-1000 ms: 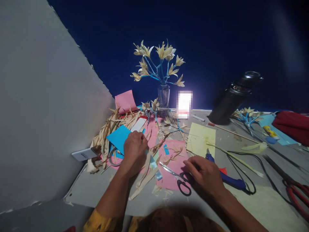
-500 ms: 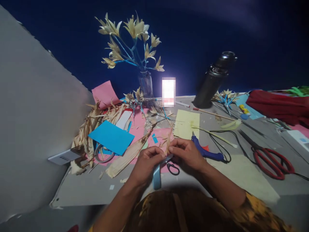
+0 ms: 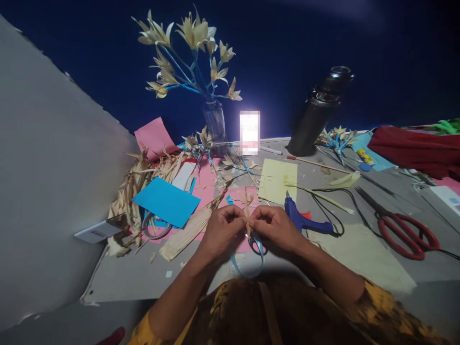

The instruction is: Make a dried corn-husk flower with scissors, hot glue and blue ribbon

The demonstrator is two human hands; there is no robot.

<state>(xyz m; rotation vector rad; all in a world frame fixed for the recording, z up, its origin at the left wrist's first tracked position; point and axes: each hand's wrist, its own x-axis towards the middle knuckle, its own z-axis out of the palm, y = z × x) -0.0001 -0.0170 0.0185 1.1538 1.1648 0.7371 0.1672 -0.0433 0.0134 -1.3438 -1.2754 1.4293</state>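
In the middle of the head view, my left hand (image 3: 223,231) and my right hand (image 3: 276,227) meet, thumbs and fingertips pinched together. Between them stands a narrow piece of dried husk (image 3: 247,203), upright, its tip above my fingers. A thin light-blue ribbon (image 3: 259,262) hangs in a loop beneath both hands; how its ends are held is hidden by my fingers. Small scissors with black handles (image 3: 258,247) lie just below, partly covered by my hands.
To the right are a blue glue gun (image 3: 305,218) and large red-handled scissors (image 3: 408,235). Blue card (image 3: 166,202) and dried husks (image 3: 131,194) lie left. A vase (image 3: 214,120) of husk flowers and a dark flask (image 3: 316,117) stand behind.
My hands have drawn level, fingertips closer together, and the husk piece stands straighter between them. The ribbon, formerly hanging broad under my left hand, now loops below both hands. The view has shifted slightly.
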